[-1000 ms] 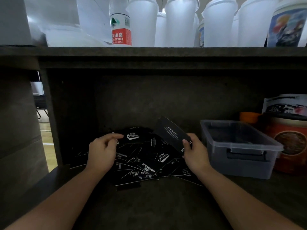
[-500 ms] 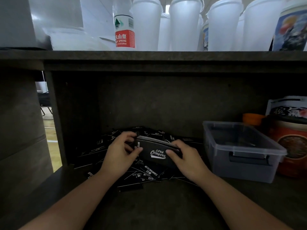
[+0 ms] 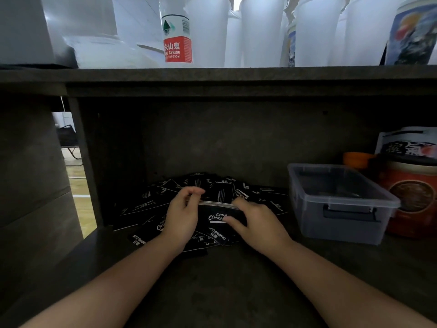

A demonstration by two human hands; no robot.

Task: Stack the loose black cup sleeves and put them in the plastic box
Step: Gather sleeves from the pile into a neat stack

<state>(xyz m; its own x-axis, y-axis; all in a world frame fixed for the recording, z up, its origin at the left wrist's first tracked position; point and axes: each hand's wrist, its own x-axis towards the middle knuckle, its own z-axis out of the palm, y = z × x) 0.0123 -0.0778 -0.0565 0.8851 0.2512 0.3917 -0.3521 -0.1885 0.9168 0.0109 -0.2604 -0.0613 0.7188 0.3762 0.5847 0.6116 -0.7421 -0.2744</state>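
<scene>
1. Both hands meet on a small stack of sleeves [image 3: 218, 215], held on edge just above the loose pile [image 3: 151, 204]. The left hand [image 3: 182, 216] curls round the stack's left end. The right hand [image 3: 254, 220] holds the right end, thumb across the printed face.
2. Key relation: the plastic box [image 3: 340, 202] sits to the right of the hands, beyond the right hand and apart from it. The right hand is nearer. The stack's long axis runs left to right, between the two palms.
3. The box is open-topped and clear; its contents cannot be made out.
4. Sleeves: flat, black, white script lettering; pale edges show along the stack's top.
5. The pile spreads under and behind both hands, mostly to the left. Judgement: early, many sleeves left to gather.
</scene>
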